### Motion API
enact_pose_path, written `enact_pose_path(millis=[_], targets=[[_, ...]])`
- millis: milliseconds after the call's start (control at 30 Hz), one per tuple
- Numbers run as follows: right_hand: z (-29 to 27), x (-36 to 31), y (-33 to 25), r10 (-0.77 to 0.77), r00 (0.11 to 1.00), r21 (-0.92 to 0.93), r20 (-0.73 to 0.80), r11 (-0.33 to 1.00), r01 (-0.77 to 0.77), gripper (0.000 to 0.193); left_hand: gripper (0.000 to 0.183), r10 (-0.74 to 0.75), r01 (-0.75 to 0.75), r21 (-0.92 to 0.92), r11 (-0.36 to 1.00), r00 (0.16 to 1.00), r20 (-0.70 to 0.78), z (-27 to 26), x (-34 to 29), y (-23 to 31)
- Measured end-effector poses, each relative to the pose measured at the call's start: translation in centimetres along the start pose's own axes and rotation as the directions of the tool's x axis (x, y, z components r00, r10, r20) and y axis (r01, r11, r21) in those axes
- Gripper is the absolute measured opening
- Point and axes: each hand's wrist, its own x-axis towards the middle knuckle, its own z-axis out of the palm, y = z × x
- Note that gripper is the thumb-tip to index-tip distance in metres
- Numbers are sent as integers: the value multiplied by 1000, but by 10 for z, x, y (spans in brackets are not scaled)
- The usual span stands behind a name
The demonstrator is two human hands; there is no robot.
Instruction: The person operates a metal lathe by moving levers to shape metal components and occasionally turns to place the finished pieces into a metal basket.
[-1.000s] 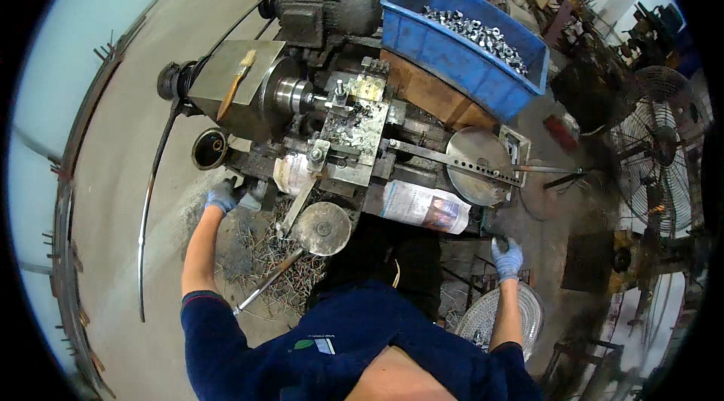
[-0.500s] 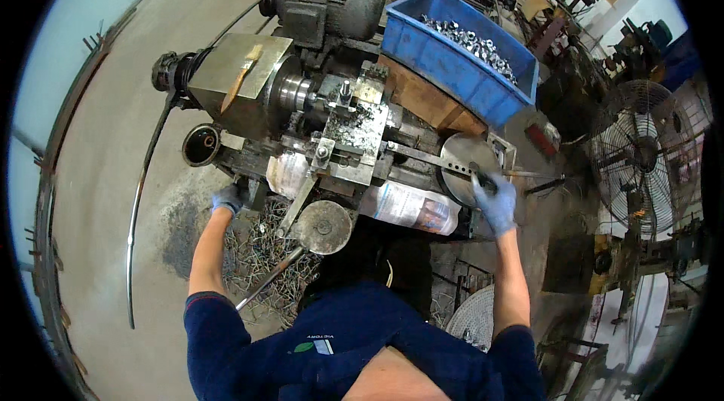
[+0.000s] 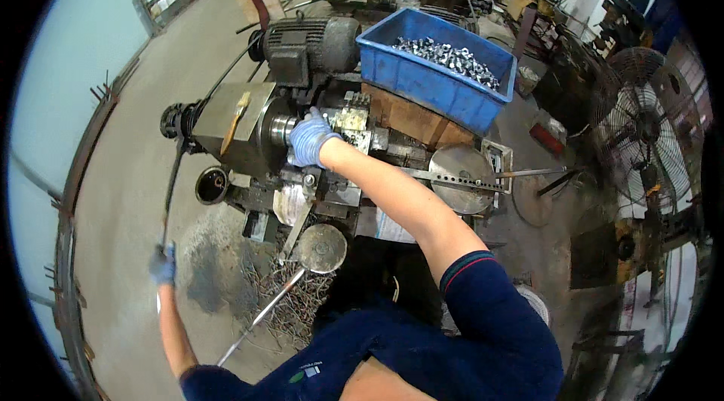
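Observation:
My left hand (image 3: 162,264), in a blue-grey glove, is closed around the long metal lever (image 3: 175,186) that runs down the left side of the lathe. Across the machine, my right hand (image 3: 311,140) in a striped blue glove is at the spindle chuck (image 3: 279,130), beside the tool slide (image 3: 353,126). Its fingers are bent, and whatever they hold is hidden behind the hand. A wooden-handled brush (image 3: 236,123) lies on the headstock cover (image 3: 215,116).
A blue bin (image 3: 430,83) of small shiny metal parts stands behind the lathe. An electric motor (image 3: 313,47) sits at the back. A round plate (image 3: 461,175) and drilled bar are on the right. Metal shavings (image 3: 290,299) cover the floor below; a large fan (image 3: 641,130) stands far right.
My left hand has gone from below the lathe bed out left to the lever. My right hand has left the drilled bar at the round plate and crossed over to the chuck.

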Motion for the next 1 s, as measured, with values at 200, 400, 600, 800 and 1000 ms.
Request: enact_pose_path(millis=[200, 400, 600, 800, 1000], targets=[[2, 3, -3, 21, 999, 14, -40, 1000, -21, 46, 42, 107, -109, -85, 990, 994, -28, -13, -54, 54], [-47, -46, 8, 81, 990, -73, -117, 993, -90, 50, 22, 32, 206, -488, 848, 900, 435, -34, -21, 57], [-83, -156, 130, 457, 827, 160, -328, 890, -428, 61, 24, 62, 270, -589, 762, 874, 481, 8, 9, 27], [-62, -238, 219, 605, 570, 189, -555, 760, -622, 59, 22, 183, 141, -718, 681, 917, 354, 22, 24, 34], [12, -402, 200, 603, 425, 310, -675, 755, -578, 41, 27, 55, 266, -673, 690, 908, 415, 11, 12, 16]])
